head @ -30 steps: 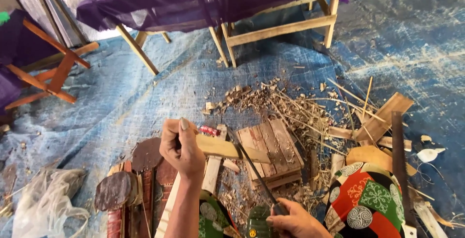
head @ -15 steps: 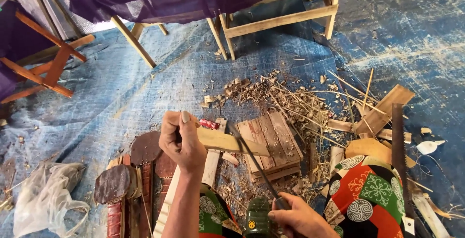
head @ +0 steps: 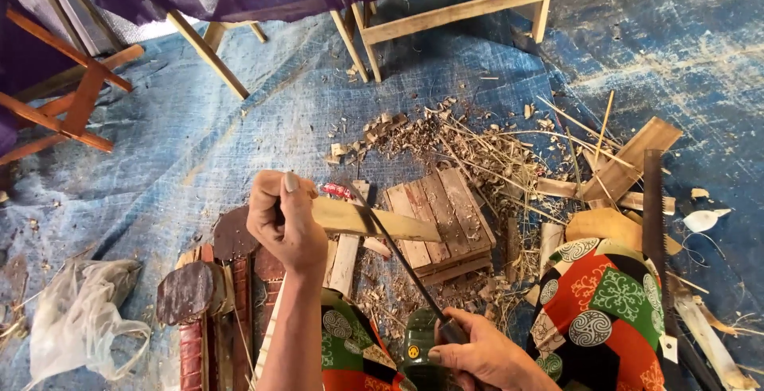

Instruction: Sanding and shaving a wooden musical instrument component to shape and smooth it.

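A: So, L hand is clamped on the wood slat, R hand grips the knife, blade touching the slat, above the small pallet.
B: Containers?
A: Only a clear plastic bag at left, contents unclear.

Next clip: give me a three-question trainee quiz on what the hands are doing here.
1. True or false: the left hand grips a wooden strip.
2. What does the right hand hold? A) blade B) saw C) bag
3. Where does the blade meet the strip: near the hand or at the far end?

Key: 1 true; 2 A; 3 around the middle, nearer the hand.
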